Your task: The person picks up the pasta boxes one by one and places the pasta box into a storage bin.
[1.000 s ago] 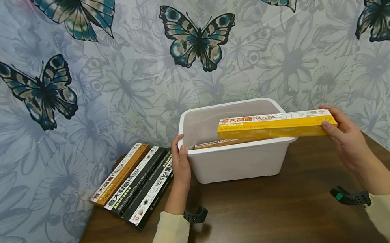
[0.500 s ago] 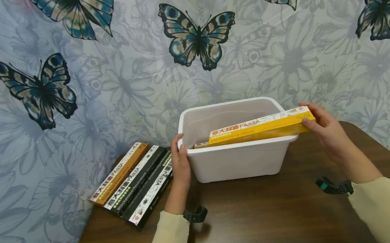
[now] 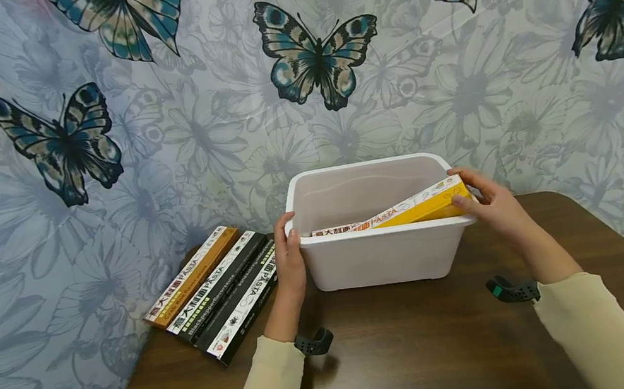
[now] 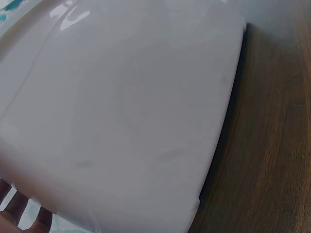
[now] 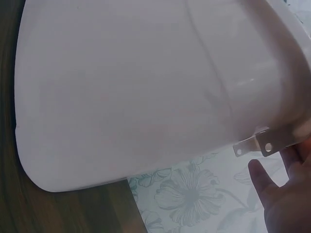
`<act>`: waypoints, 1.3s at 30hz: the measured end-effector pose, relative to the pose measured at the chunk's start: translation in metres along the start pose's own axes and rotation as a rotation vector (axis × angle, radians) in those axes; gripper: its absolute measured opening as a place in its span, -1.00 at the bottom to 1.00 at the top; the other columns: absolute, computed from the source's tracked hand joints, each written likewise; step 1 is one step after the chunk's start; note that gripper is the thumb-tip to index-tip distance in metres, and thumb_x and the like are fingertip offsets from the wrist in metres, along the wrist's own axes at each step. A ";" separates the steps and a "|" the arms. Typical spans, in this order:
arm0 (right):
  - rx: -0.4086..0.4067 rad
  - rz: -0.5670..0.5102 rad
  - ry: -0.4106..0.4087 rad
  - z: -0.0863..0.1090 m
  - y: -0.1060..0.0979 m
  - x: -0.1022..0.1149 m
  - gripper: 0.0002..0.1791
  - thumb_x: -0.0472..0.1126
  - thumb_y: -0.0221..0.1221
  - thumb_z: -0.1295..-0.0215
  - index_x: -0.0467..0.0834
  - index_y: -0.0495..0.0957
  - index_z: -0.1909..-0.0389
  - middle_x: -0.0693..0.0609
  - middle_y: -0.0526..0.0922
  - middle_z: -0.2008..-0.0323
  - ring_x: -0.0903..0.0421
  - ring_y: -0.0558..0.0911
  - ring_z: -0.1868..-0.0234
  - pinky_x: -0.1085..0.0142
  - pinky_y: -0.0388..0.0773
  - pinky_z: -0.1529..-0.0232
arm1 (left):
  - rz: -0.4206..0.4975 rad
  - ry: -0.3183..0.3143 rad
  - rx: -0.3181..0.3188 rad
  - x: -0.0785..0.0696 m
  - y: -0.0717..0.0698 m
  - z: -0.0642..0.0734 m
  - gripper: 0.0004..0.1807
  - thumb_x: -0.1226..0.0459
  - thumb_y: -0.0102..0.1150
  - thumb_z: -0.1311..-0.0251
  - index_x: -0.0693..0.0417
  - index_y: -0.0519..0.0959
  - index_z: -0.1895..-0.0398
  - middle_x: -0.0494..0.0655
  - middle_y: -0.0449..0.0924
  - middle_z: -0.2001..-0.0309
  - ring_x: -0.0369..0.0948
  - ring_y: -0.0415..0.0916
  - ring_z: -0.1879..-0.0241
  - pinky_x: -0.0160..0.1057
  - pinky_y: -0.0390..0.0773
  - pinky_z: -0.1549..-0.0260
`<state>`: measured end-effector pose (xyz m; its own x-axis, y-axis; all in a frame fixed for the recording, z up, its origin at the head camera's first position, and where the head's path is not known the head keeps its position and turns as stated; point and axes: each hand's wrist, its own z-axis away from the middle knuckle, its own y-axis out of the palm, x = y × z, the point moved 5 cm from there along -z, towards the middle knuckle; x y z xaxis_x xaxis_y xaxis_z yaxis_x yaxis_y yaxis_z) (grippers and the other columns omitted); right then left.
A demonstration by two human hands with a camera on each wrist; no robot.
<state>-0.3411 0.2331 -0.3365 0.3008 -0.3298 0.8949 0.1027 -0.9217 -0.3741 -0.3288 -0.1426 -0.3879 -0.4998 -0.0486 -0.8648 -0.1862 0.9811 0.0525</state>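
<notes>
A white plastic tub [image 3: 381, 257] stands on the table. My left hand [image 3: 288, 254] grips its left rim; the left wrist view shows the fingers [image 4: 18, 206] at the tub's end. With thumb and fingers, my right hand [image 3: 490, 204] holds one end of a yellow pasta box [image 3: 424, 205] at the tub's right rim. The box slants down to the left into the tub, its lower end hidden behind the front wall. Beside that end, the white printed top of another pasta box [image 3: 331, 230] shows inside. The right wrist view has the right hand [image 5: 289, 199] beside the tub wall.
Left of the tub, a brown pasta box [image 3: 195, 275] and two black pasta boxes [image 3: 215, 284] lie side by side on the dark wooden table [image 3: 414, 348]. A butterfly-print cloth [image 3: 203, 136] hangs behind. Clear tabs with holes [image 5: 265, 143] show at the tub's right end.
My right hand has moved left with the yellow pasta box, whose far end has tilted down into the tub. The left hand has stayed on the rim.
</notes>
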 end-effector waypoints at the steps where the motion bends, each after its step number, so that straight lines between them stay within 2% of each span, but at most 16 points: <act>1: 0.010 0.020 0.013 -0.001 0.001 0.000 -0.33 -0.03 0.10 -0.47 0.11 0.16 -0.54 -0.04 0.04 -0.59 -0.09 -0.02 -0.58 -0.38 -0.12 -0.44 | -0.001 0.000 -0.002 0.000 0.000 0.000 -0.48 0.11 -0.23 -0.44 0.09 0.27 -0.39 0.21 0.28 -0.40 0.14 0.26 -0.34 0.07 0.24 -0.27; 3: 0.027 0.059 0.034 -0.003 0.003 -0.001 -0.29 0.01 0.11 -0.45 0.13 0.12 -0.56 -0.08 -0.03 -0.61 -0.22 -0.07 -0.58 -0.41 -0.12 -0.43 | -0.005 -0.002 -0.004 0.000 -0.001 0.000 -0.48 0.11 -0.23 -0.44 0.09 0.27 -0.39 0.17 0.29 -0.40 0.09 0.28 -0.33 0.07 0.24 -0.27; 5: 0.038 0.098 0.041 -0.005 0.005 -0.001 -0.26 0.03 0.13 -0.43 0.10 0.11 -0.56 -0.09 -0.05 -0.61 -0.26 -0.08 -0.58 -0.43 -0.12 -0.41 | -0.007 -0.007 -0.003 0.000 -0.001 0.000 -0.48 0.10 -0.24 -0.44 0.09 0.27 -0.39 0.14 0.30 -0.39 0.01 0.29 -0.31 0.07 0.25 -0.26; 11: 0.059 0.167 0.048 -0.007 0.007 -0.001 -0.24 0.06 0.20 -0.37 0.04 0.19 -0.53 -0.08 -0.13 -0.62 -0.22 -0.22 -0.62 -0.47 -0.23 -0.38 | -0.004 -0.010 0.000 0.000 -0.001 -0.001 -0.43 0.06 -0.22 -0.42 0.12 0.25 -0.39 0.22 0.28 -0.40 0.00 0.31 -0.29 0.08 0.26 -0.25; 15: 0.059 0.198 -0.013 -0.007 0.007 -0.001 -0.37 0.02 0.18 -0.39 -0.05 0.35 -0.43 -0.15 -0.03 -0.60 -0.21 -0.19 -0.62 -0.48 -0.20 -0.37 | -0.004 -0.008 0.002 0.000 -0.001 -0.001 -0.43 0.05 -0.23 -0.42 0.13 0.24 -0.40 0.28 0.24 -0.41 0.04 0.29 -0.31 0.11 0.24 -0.25; 19: 0.033 0.210 -0.058 -0.005 0.008 -0.001 -0.44 0.01 0.13 -0.44 -0.11 0.41 -0.37 -0.16 -0.03 -0.60 -0.22 -0.13 -0.61 -0.51 -0.12 -0.33 | -0.008 -0.013 0.004 0.000 -0.001 -0.001 -0.42 0.05 -0.24 -0.41 0.13 0.24 -0.40 0.28 0.24 -0.41 0.03 0.29 -0.30 0.11 0.24 -0.25; 25: -0.032 0.144 -0.075 -0.003 0.012 -0.003 -0.48 -0.02 0.10 -0.47 -0.15 0.42 -0.35 -0.11 -0.02 -0.60 -0.20 -0.11 -0.61 -0.49 -0.11 -0.35 | -0.011 -0.017 0.002 -0.001 -0.002 0.000 -0.44 0.06 -0.23 -0.42 0.09 0.25 -0.40 0.26 0.25 -0.41 0.02 0.30 -0.30 0.11 0.25 -0.25; 27: -0.067 0.121 -0.093 -0.002 0.013 -0.003 -0.53 -0.08 0.09 -0.47 -0.18 0.44 -0.32 -0.10 0.06 -0.58 -0.17 -0.09 -0.61 -0.45 -0.12 -0.38 | -0.009 -0.019 0.002 -0.001 -0.001 0.000 -0.46 0.08 -0.24 -0.43 0.06 0.26 -0.40 0.25 0.24 -0.42 0.03 0.29 -0.31 0.11 0.25 -0.25; 32: -0.162 0.060 -0.160 0.000 0.015 -0.004 -0.62 -0.29 0.03 -0.45 -0.26 0.48 -0.23 0.19 0.41 -0.39 0.00 -0.02 -0.62 -0.30 -0.11 -0.47 | -0.003 -0.023 0.003 0.000 0.000 0.001 -0.48 0.13 -0.24 -0.43 0.03 0.26 -0.40 0.19 0.25 -0.43 0.16 0.25 -0.34 0.13 0.24 -0.26; 34: -0.182 0.021 -0.177 0.001 0.017 -0.005 -0.62 -0.32 0.01 -0.45 -0.27 0.47 -0.24 0.27 0.44 -0.32 0.08 -0.01 -0.61 -0.16 -0.10 -0.53 | -0.002 -0.019 0.001 -0.001 0.000 0.001 -0.48 0.12 -0.23 -0.43 0.03 0.26 -0.40 0.18 0.25 -0.43 0.20 0.23 -0.36 0.14 0.24 -0.27; 39: -0.217 -0.058 -0.177 0.006 0.021 -0.010 -0.58 -0.31 -0.06 -0.50 -0.24 0.43 -0.31 0.16 0.34 -0.44 0.20 0.05 -0.58 0.28 -0.04 -0.49 | -0.005 -0.012 0.005 -0.001 -0.001 0.001 -0.48 0.10 -0.20 -0.43 0.02 0.28 -0.41 0.22 0.26 -0.42 0.09 0.29 -0.34 0.12 0.25 -0.27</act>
<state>-0.3365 0.2180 -0.3546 0.4631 -0.2517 0.8498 -0.0751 -0.9665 -0.2453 -0.3275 -0.1435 -0.3877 -0.4889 -0.0514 -0.8708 -0.1844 0.9818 0.0456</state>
